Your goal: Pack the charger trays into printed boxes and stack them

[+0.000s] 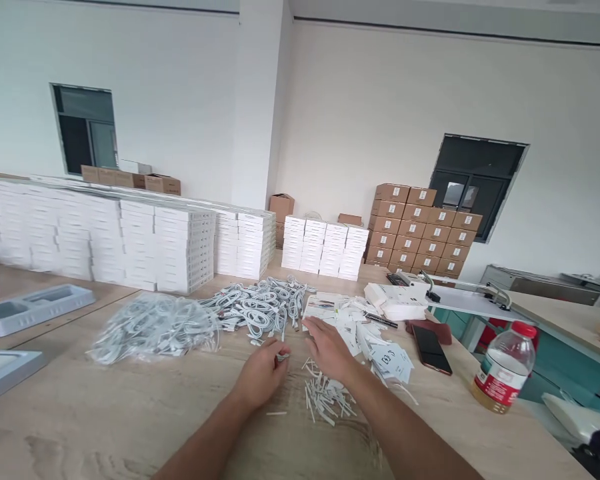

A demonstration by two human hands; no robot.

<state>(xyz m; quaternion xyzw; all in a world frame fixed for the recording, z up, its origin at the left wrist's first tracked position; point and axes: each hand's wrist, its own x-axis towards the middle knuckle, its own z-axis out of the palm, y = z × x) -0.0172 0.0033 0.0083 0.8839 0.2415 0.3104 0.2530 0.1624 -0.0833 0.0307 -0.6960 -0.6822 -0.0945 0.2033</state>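
My left hand (263, 375) is closed above the wooden table, with a small pale bit showing at its fingertips. Too little of that bit is visible to name it. Just right of it, my right hand (327, 343) is stretched out, its fingers pointing toward the printed paper cards (390, 360) and leaflets. A heap of coiled white cables (267, 303) lies beyond both hands. To the left is a clear plastic bag (155, 327) full of similar cables. Short white strips (327, 400) are scattered below my right hand.
Stacks of white boxes (175, 250) line the table's back, with brown cartons (405, 227) behind. On the right are a phone (431, 350), a red-capped bottle (505, 367) and a pen (381, 321). Grey-white trays (35, 308) sit at the left edge.
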